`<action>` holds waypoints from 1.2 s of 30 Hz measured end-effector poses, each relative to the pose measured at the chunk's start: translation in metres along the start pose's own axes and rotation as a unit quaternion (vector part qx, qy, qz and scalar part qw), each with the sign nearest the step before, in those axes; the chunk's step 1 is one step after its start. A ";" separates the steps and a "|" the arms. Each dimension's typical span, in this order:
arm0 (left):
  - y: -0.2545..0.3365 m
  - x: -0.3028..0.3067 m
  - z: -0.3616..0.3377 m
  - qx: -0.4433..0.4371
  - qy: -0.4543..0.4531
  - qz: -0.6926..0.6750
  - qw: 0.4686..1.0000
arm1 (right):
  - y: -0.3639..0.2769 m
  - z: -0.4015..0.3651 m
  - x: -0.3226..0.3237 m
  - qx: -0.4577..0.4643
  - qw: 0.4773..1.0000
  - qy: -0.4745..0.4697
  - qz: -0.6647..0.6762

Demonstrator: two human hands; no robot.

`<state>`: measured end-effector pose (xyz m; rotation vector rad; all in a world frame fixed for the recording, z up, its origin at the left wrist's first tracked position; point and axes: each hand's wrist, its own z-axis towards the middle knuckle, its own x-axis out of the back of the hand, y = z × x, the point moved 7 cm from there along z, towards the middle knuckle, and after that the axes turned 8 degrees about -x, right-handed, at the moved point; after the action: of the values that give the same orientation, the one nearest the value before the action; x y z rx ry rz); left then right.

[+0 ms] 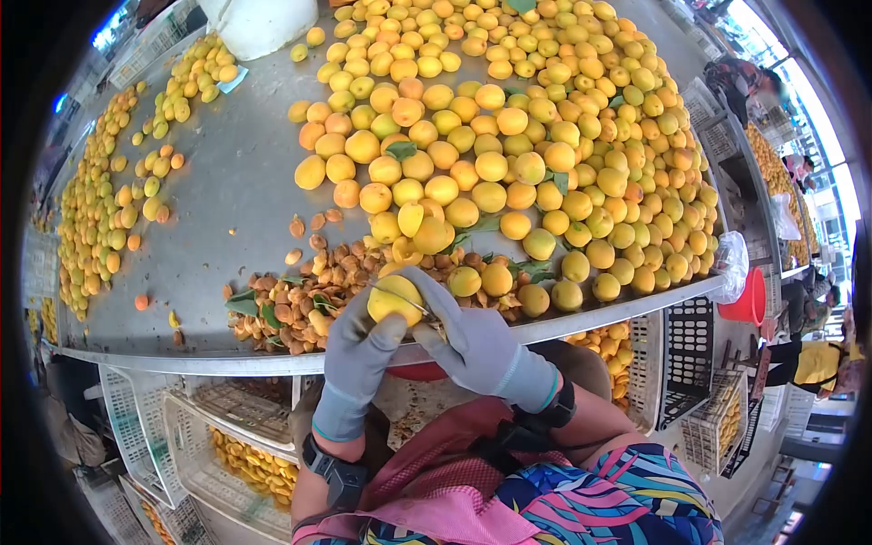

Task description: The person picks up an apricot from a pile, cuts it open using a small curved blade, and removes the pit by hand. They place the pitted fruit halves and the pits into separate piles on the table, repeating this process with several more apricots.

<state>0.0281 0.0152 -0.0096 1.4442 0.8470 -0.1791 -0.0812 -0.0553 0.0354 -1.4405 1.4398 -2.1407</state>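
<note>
In grey gloves, both my hands meet over the table's front edge. My left hand [352, 356] is closed around a yellow apricot [394, 301]. My right hand [481, 352] grips a small knife [411, 301], its thin blade against the apricot's skin; the handle is hidden in the fingers. Just beyond and left of my hands lies a heap of brown apricot pits [295, 304] with a few green leaves. Whole apricots [490, 168] are piled behind and to the right, some almost touching my right glove.
The metal table [236, 182] carries another row of apricots [95, 209] along its left side. A white bucket [259, 25] stands at the back. Below are crates [195, 454] with apricot halves [259, 468]. A red container [747, 298] and plastic bag [729, 266] hang right. Other people work farther right.
</note>
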 end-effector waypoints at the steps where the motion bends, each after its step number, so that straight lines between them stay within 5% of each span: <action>1: 0.010 -0.004 0.000 -0.026 -0.008 0.085 0.996 | 0.000 0.001 0.001 -0.028 0.999 -0.045 -0.012; 5: 0.020 -0.002 0.000 -0.065 -0.028 0.231 0.970 | 0.000 0.003 -0.003 -0.022 0.996 -0.076 -0.040; 11: 0.007 -0.004 0.001 -0.070 -0.014 0.098 0.993 | 0.005 0.000 -0.012 0.018 0.999 0.025 0.038; 15: 0.015 -0.006 -0.002 -0.044 -0.015 0.139 0.989 | -0.001 -0.002 -0.003 0.008 1.000 -0.007 0.023; 17: 0.028 -0.007 -0.002 -0.123 -0.044 0.347 0.929 | -0.004 -0.002 -0.003 0.038 0.999 -0.027 0.013; 21: 0.030 -0.007 -0.002 -0.108 -0.038 0.311 0.944 | -0.003 0.001 -0.009 0.055 0.997 -0.039 0.028; 23: 0.028 -0.013 -0.002 -0.096 -0.012 0.127 0.987 | -0.007 0.002 -0.006 0.064 0.997 -0.003 0.053; 27: 0.020 -0.014 0.001 -0.096 0.016 0.071 0.993 | -0.002 0.002 -0.009 0.034 0.999 -0.013 0.022; 32: 0.027 -0.003 -0.001 -0.133 0.008 0.334 0.933 | -0.003 -0.001 -0.013 0.036 0.999 -0.019 -0.032; 36: 0.027 -0.003 -0.001 -0.118 0.020 0.320 0.940 | 0.001 0.000 -0.015 0.024 0.999 -0.045 0.009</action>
<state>0.0409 0.0195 0.0137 1.4249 0.3772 0.4309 -0.0739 -0.0471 0.0253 -1.4808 1.3550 -2.0589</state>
